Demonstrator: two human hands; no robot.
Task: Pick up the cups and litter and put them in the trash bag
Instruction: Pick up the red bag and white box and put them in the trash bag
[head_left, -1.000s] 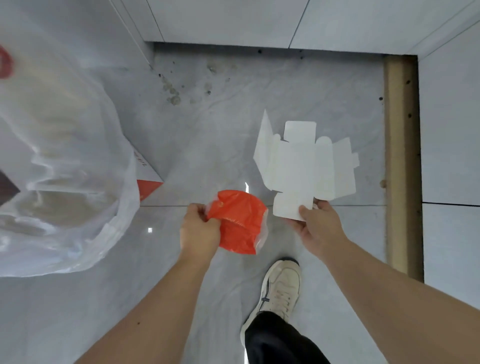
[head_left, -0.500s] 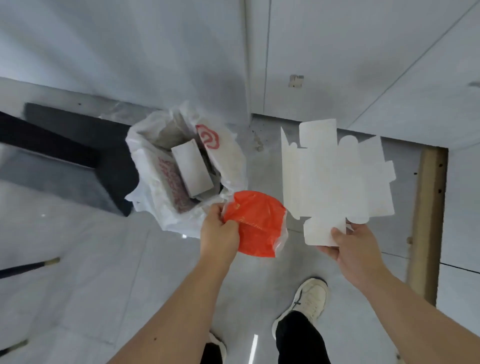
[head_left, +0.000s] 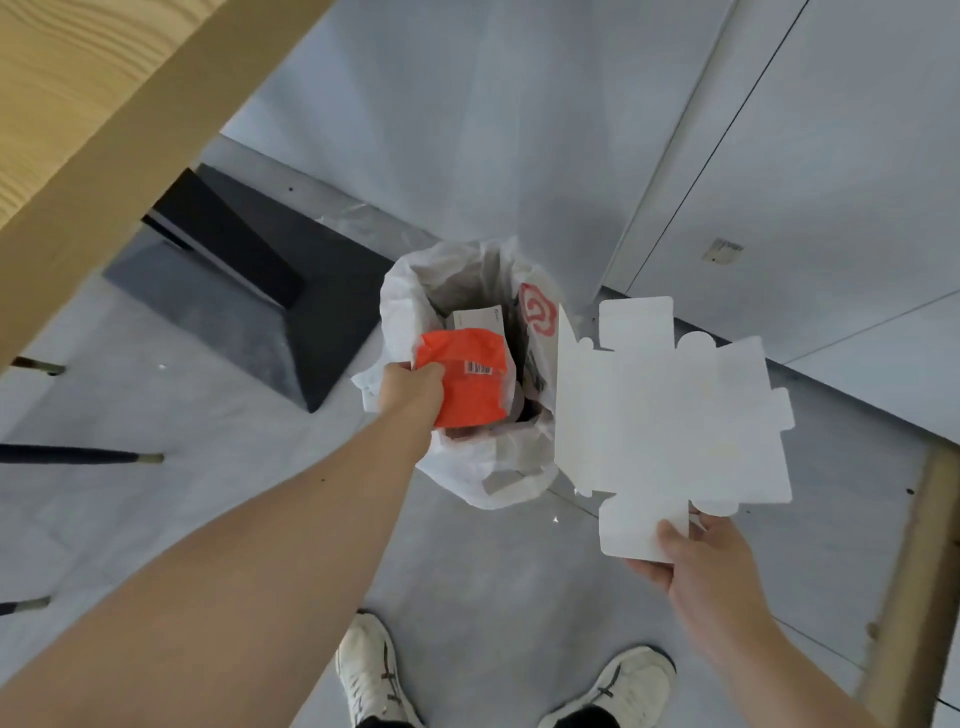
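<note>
A white plastic trash bag (head_left: 498, 480) stands open on the grey floor, with a white box and other litter inside. My left hand (head_left: 410, 387) grips an orange plastic wrapper (head_left: 467, 379) with a barcode, held over the bag's mouth at its left rim. To the right of the bag, my right hand (head_left: 701, 556) pinches the lower flap of a flattened white cardboard box (head_left: 670, 415). The cardboard hides the bag's right side.
A wooden tabletop edge (head_left: 104, 119) fills the upper left, with a black table base (head_left: 270, 312) beneath it. Dark chair legs (head_left: 78, 456) reach in from the left. White wall panels stand behind the bag; a wooden strip (head_left: 919, 571) runs along the right. My two shoes (head_left: 374, 670) are below.
My left hand has carried the orange wrapper forward from in front of the bag to over its mouth. The view has closed in on the bag; the right hand still holds the cardboard.
</note>
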